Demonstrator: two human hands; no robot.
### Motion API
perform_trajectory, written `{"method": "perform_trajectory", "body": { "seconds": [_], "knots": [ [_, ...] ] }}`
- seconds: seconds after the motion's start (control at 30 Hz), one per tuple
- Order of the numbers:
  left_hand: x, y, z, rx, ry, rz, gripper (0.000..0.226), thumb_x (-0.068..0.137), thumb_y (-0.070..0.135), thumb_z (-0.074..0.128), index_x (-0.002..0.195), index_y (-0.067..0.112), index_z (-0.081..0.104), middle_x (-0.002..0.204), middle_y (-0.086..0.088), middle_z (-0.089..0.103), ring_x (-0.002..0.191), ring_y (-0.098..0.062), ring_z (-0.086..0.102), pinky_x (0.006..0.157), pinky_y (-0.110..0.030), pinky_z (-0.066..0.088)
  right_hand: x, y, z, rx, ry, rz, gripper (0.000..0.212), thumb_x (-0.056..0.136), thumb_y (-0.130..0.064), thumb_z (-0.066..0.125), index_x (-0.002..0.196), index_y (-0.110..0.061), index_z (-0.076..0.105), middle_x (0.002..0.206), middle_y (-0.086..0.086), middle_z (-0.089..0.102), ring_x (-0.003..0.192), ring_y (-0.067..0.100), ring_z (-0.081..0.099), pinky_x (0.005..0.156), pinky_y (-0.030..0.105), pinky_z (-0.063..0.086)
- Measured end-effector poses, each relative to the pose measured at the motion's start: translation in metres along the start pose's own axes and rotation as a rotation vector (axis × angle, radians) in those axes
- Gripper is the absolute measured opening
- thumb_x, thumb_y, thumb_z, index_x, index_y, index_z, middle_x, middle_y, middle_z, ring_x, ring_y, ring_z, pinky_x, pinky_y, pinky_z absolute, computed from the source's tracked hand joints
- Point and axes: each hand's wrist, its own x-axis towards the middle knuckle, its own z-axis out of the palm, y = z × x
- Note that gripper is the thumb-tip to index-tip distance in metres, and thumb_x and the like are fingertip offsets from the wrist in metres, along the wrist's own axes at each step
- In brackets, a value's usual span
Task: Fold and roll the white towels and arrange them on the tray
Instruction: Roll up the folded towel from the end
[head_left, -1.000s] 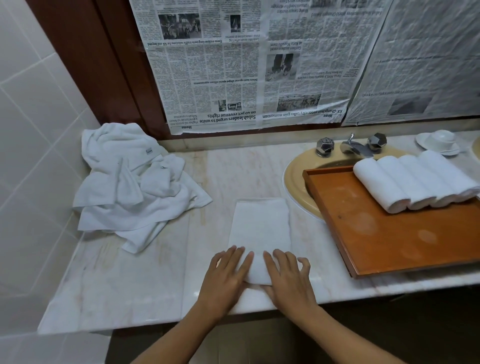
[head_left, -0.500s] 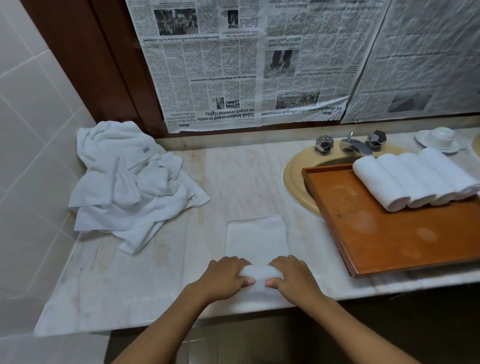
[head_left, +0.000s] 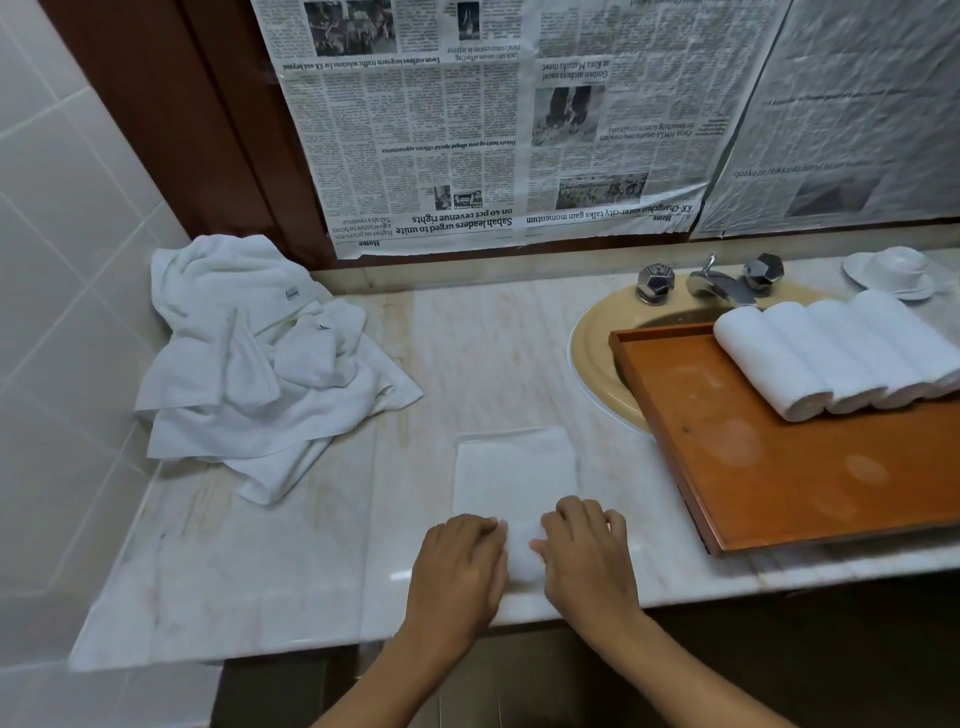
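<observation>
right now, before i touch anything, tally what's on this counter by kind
rolled towels: 4
half-rolled towel: 1
heap of loose towels: 1 (towels inside can't be counted)
tray: 1
tap handles: 2
tap spout: 1
cup on saucer: 1
total: 11

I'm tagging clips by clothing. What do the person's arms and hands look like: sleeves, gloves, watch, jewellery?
The left hand and right hand are bare, with no gloves and no rings visible. The left forearm and right forearm are bare down to the picture's lower edge: no sleeve, watch or bracelet shows.
</observation>
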Motion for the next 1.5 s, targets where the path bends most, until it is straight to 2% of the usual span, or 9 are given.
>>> {"method": "perform_trajectory", "body": {
  "seconds": [0.13, 0.4, 0.53, 0.7, 0.9, 1.03, 1.17, 1.23, 1.5],
  "knots": [
    [-0.003, -0.002, 0.003, 0.037, -0.060, 0.033, 0.043, 0.087, 0.036, 0.056, 0.112, 0.005, 0.071, 0.108, -0.012, 0.068, 0.098, -0.025, 0.064, 0.079, -0.036, 0.056, -0.010, 0.006, 0.003, -0.030, -0.046, -0.048, 0.050, 0.087, -0.049, 0.046, 0.105, -0.009, 0.070, 0.106, 0.007, 0.066, 0.094, 0.026, 0.062, 0.079, 0.041, 0.049],
    [0.020, -0.021, 0.010, 0.072, -0.223, 0.088, 0.079, 0.054, 0.033, 0.090, 0.122, 0.002, 0.065, 0.108, -0.016, 0.068, 0.094, -0.030, 0.066, 0.082, -0.037, 0.055, 0.015, 0.025, -0.001, 0.021, -0.267, -0.156, 0.079, 0.064, -0.069, 0.065, 0.118, -0.012, 0.062, 0.117, 0.006, 0.061, 0.104, 0.021, 0.058, 0.086, 0.036, 0.053],
    [0.028, -0.029, 0.009, 0.058, -0.255, 0.109, 0.066, 0.067, 0.044, 0.078, 0.119, 0.005, 0.066, 0.104, -0.012, 0.068, 0.085, -0.027, 0.068, 0.074, -0.034, 0.056, 0.020, 0.030, -0.003, 0.073, -0.312, -0.139, 0.068, 0.065, -0.060, 0.077, 0.115, -0.015, 0.063, 0.107, 0.000, 0.060, 0.090, 0.019, 0.062, 0.078, 0.031, 0.052],
    [0.033, -0.035, -0.007, -0.166, -0.545, -0.082, 0.057, 0.094, 0.054, 0.051, 0.143, 0.025, 0.044, 0.132, 0.004, 0.053, 0.117, -0.018, 0.050, 0.096, -0.028, 0.037, 0.019, 0.028, -0.016, 0.350, -0.422, 0.019, 0.055, 0.088, -0.057, 0.061, 0.131, -0.024, 0.051, 0.128, -0.009, 0.052, 0.115, 0.013, 0.049, 0.096, 0.025, 0.037],
    [0.058, -0.041, -0.014, -0.309, -0.759, -0.239, 0.041, 0.098, 0.050, 0.046, 0.128, 0.025, 0.059, 0.127, 0.001, 0.050, 0.119, -0.022, 0.045, 0.098, -0.034, 0.038, 0.049, 0.017, -0.023, 0.374, -0.622, 0.240, 0.044, 0.092, -0.054, 0.057, 0.124, -0.024, 0.061, 0.123, -0.004, 0.052, 0.122, 0.019, 0.042, 0.098, 0.034, 0.036],
    [0.067, -0.029, -0.010, -0.063, -0.466, -0.235, 0.031, 0.096, 0.042, 0.054, 0.123, 0.030, 0.062, 0.128, 0.005, 0.049, 0.116, -0.019, 0.045, 0.096, -0.032, 0.036, 0.061, -0.007, -0.024, 0.056, -0.389, 0.286, 0.036, 0.093, -0.047, 0.059, 0.121, -0.025, 0.057, 0.124, -0.002, 0.053, 0.117, 0.021, 0.042, 0.091, 0.036, 0.035],
    [0.032, -0.004, -0.004, 0.058, -0.053, -0.117, 0.009, 0.080, 0.014, 0.073, 0.088, 0.017, 0.071, 0.090, 0.000, 0.065, 0.076, -0.020, 0.062, 0.063, -0.031, 0.049, 0.030, -0.019, -0.005, -0.007, -0.001, 0.071, 0.017, 0.077, -0.023, 0.082, 0.084, -0.014, 0.069, 0.082, 0.002, 0.065, 0.073, 0.021, 0.059, 0.061, 0.031, 0.043],
    [0.010, 0.004, 0.001, 0.065, 0.089, -0.088, 0.012, 0.086, 0.018, 0.063, 0.090, 0.013, 0.074, 0.094, -0.004, 0.069, 0.081, -0.022, 0.065, 0.067, -0.030, 0.052, 0.012, -0.014, 0.006, 0.008, 0.122, -0.038, 0.016, 0.091, -0.024, 0.064, 0.083, -0.012, 0.070, 0.082, 0.005, 0.065, 0.071, 0.022, 0.060, 0.061, 0.033, 0.046],
    [0.005, -0.006, 0.015, 0.083, -0.015, -0.063, 0.043, 0.093, 0.038, 0.048, 0.115, 0.010, 0.070, 0.117, -0.010, 0.069, 0.110, -0.026, 0.064, 0.096, -0.037, 0.046, 0.007, 0.010, 0.009, 0.050, -0.022, -0.157, 0.066, 0.067, -0.051, 0.063, 0.118, -0.011, 0.066, 0.117, 0.004, 0.066, 0.106, 0.021, 0.062, 0.094, 0.040, 0.048]
  ]
}}
